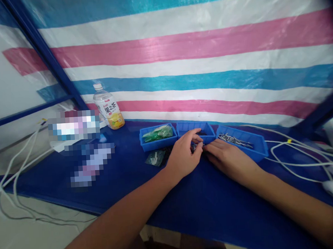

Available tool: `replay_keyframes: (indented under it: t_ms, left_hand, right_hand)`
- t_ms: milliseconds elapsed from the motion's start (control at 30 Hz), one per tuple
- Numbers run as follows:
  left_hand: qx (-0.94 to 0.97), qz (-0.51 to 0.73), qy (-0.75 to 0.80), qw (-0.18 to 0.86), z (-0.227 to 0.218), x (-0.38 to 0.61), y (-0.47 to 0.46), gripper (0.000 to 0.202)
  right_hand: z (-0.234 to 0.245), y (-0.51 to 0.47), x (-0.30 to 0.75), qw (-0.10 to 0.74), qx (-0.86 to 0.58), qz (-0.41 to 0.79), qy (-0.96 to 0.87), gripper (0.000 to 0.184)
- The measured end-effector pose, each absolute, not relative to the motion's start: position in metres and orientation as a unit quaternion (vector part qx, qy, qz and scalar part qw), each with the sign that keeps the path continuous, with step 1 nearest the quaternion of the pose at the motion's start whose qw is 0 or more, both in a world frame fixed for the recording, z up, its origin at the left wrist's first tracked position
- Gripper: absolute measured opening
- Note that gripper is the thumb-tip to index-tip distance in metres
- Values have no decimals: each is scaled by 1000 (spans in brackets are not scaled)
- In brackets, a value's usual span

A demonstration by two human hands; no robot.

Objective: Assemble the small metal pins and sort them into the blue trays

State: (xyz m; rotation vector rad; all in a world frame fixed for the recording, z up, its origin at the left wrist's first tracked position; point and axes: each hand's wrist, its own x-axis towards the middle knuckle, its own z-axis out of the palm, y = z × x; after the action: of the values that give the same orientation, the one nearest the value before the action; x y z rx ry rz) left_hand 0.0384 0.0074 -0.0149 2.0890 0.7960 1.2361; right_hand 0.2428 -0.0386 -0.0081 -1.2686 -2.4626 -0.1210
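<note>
Over a dark blue bench (205, 212), the left hand (184, 155) pinches small dark metal pieces (197, 147) just in front of the middle of three shallow blue plastic trays (195, 129). The right hand (227, 158) rests just beside them, fingers curled; whether it grips anything cannot be told. The rightmost blue tray (258, 145) holds long silver metal rods (235, 141).
</note>
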Motion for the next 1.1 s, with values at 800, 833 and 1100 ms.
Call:
replay_keyframes:
  t_ms: [800, 833, 1100]
  left_hand:
    - [808, 438, 306, 251, -8, 36, 4, 29]
    - [814, 432, 302, 244, -8, 36, 4, 26]
    - [829, 398, 287, 267, -7, 35, 5, 20]
  right_hand:
    - [-5, -41, 244, 426, -484, 70, -761, 19]
    - [-7, -41, 245, 451, -485, 93, -743, 18]
    - [-5, -52, 242, 514, -456, 100, -719, 18]
